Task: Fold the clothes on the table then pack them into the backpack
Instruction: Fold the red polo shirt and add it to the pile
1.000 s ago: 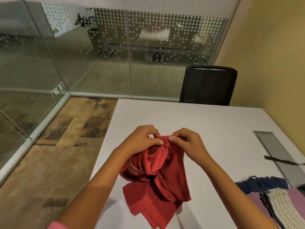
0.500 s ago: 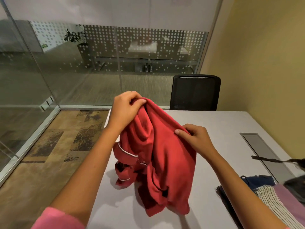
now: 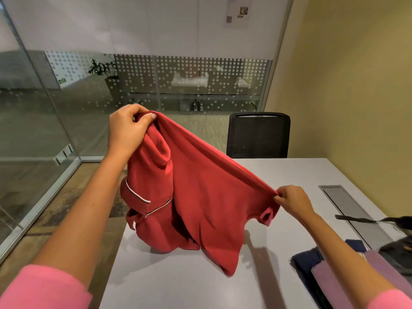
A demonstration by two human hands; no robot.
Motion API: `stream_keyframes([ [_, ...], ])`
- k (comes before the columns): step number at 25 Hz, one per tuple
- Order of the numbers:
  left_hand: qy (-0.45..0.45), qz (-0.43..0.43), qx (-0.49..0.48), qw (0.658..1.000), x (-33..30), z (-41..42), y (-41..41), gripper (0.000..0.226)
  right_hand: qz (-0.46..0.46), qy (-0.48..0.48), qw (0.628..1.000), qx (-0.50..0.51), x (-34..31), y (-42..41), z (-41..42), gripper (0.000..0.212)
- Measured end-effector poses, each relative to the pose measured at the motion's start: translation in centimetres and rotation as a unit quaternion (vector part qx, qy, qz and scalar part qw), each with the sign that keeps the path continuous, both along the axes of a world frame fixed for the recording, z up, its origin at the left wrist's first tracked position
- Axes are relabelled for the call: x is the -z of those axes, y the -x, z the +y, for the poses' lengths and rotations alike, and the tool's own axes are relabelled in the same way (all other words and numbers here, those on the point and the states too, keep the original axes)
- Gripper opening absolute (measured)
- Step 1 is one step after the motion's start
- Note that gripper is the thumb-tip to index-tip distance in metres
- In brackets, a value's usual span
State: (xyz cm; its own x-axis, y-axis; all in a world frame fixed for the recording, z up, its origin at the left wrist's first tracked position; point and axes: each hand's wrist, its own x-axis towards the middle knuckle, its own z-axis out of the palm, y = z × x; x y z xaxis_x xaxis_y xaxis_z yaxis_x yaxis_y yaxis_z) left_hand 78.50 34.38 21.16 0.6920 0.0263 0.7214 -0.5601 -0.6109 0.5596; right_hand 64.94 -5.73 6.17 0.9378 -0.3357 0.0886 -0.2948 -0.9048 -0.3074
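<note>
A red shirt (image 3: 200, 197) with white piping hangs stretched between my two hands above the white table (image 3: 178, 282). My left hand (image 3: 128, 128) grips one end high up, at the left. My right hand (image 3: 292, 200) pinches the other end lower, at the right. The shirt's bottom edge brushes the tabletop. A stack of folded clothes (image 3: 321, 268), navy and mauve, lies at the table's right front. A dark bag (image 3: 399, 248), probably the backpack, shows only partly at the right edge, with a black strap (image 3: 354, 218) lying across the table.
A black chair (image 3: 258, 134) stands at the table's far side. A grey cable hatch (image 3: 347, 210) is set into the tabletop at the right. Glass walls run along the left and the back, a yellow wall along the right.
Both hands have lifted the red shirt off the table and moved apart, the left one up and the right one out to the right, spreading the cloth.
</note>
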Motion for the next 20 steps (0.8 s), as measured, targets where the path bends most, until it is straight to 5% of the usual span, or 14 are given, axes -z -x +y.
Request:
stream_keyframes([
  [12,-0.005,0.056,-0.079,0.995,0.1,4.4,-1.5,0.021,-0.163,-0.1,0.981,0.021,-2.9,0.7,-1.9,0.015],
  [15,-0.051,0.132,-0.11,0.984,0.8,5.1,-1.6,0.023,-0.206,-0.135,0.968,0.041,-4.5,0.7,-1.1,0.016],
  [18,-0.145,0.233,-0.078,0.958,1.8,3.5,-0.7,0.025,-0.21,-0.298,0.931,0.021,-6.5,0.5,0.7,0.008],
  [20,-0.153,0.226,-0.028,0.962,2.6,1.1,0.3,0.035,-0.167,-0.437,0.884,-0.007,-8.1,0.5,2.4,0.02],
])
